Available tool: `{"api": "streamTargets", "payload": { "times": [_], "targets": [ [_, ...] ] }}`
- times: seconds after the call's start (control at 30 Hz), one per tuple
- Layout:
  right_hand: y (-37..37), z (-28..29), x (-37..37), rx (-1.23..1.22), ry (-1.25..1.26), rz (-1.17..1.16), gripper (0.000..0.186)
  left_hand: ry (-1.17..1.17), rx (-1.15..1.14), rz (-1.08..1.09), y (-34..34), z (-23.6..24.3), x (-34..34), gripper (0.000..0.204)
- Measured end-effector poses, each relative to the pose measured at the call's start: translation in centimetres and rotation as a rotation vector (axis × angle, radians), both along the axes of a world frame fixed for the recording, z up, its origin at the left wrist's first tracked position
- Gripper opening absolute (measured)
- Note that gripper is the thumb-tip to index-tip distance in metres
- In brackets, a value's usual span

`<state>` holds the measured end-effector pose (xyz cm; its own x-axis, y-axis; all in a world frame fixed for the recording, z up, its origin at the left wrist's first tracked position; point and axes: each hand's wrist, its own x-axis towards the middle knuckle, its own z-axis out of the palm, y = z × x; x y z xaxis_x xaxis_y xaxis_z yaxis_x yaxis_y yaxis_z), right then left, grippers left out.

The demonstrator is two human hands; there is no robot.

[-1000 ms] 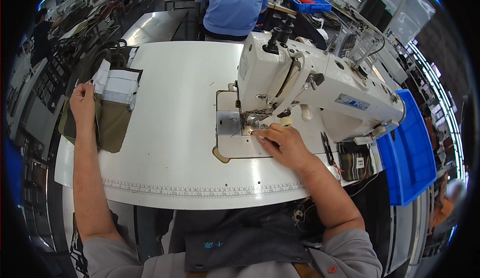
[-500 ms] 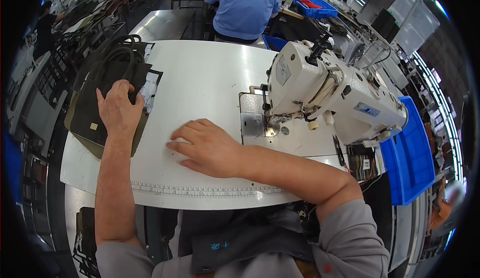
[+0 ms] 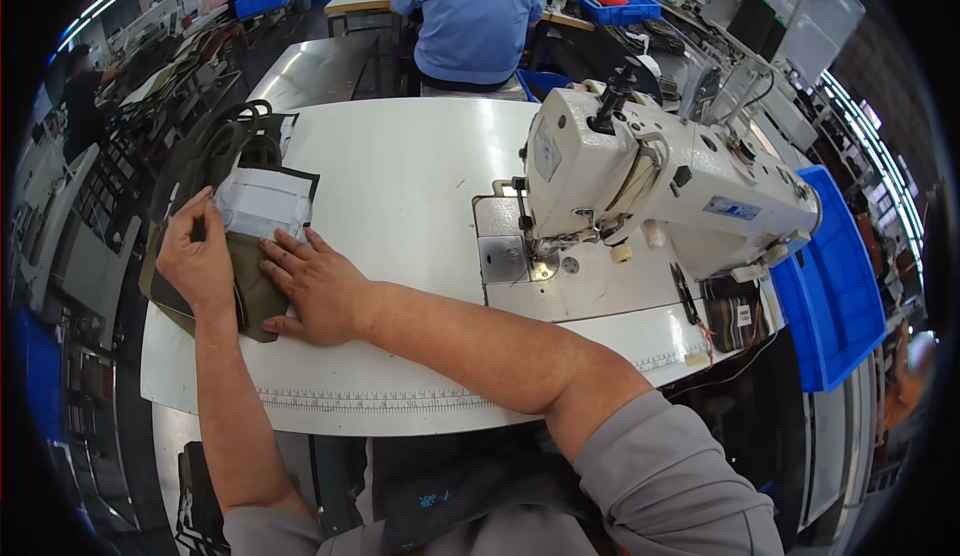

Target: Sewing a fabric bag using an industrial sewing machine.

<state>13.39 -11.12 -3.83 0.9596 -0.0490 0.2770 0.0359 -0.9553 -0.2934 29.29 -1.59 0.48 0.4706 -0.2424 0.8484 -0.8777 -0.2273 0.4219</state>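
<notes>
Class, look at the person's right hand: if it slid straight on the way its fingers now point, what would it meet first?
Most likely the white panel, just ahead of the right hand on the olive fabric; whether they already touch is unclear.

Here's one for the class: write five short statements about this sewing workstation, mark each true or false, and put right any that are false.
1. The right hand lies on the olive fabric with its fingers spread. True.
2. The left hand is on the sewing machine. False: the left hand pinches at the edge of the white panel.
3. A large blue bin stands to the right of the sewing machine. True.
4. The tabletop is black. False: the tabletop is white.
5. A person in a blue top sits beyond the table, back turned. True.
</notes>
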Motion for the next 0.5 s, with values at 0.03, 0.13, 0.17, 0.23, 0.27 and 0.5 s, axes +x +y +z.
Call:
{"api": "streamTargets", "payload": {
  "times": [0.03,0.13,0.17,0.23,0.27,0.5],
  "targets": [
    [-0.1,0.1,0.1,0.0,-0.01,-0.007,0.087,0.065,-0.091,-0.051,0.2,0.2,0.6,0.006],
    [0.2,0.3,0.1,0.022,0.019,0.01,0.089,0.053,-0.191,-0.117,1.3,0.3,2.5,0.009],
    [0.4,0.4,0.2,0.023,0.01,0.009,0.089,0.064,-0.248,-0.131,1.5,0.7,2.7,0.01],
    [0.2,0.2,0.1,0.034,0.015,0.005,0.09,0.084,-0.297,-0.109,1.8,3.2,3.2,0.014],
    [0.4,0.1,0.0,0.038,0.012,0.008,0.09,0.101,-0.291,0.0,2.5,5.1,3.8,0.015],
    [-0.9,-1.0,-0.5,0.16,-0.04,0.048,0.088,-0.082,0.067,-0.029,3.2,15.5,-4.7,0.016]
  ]
}}
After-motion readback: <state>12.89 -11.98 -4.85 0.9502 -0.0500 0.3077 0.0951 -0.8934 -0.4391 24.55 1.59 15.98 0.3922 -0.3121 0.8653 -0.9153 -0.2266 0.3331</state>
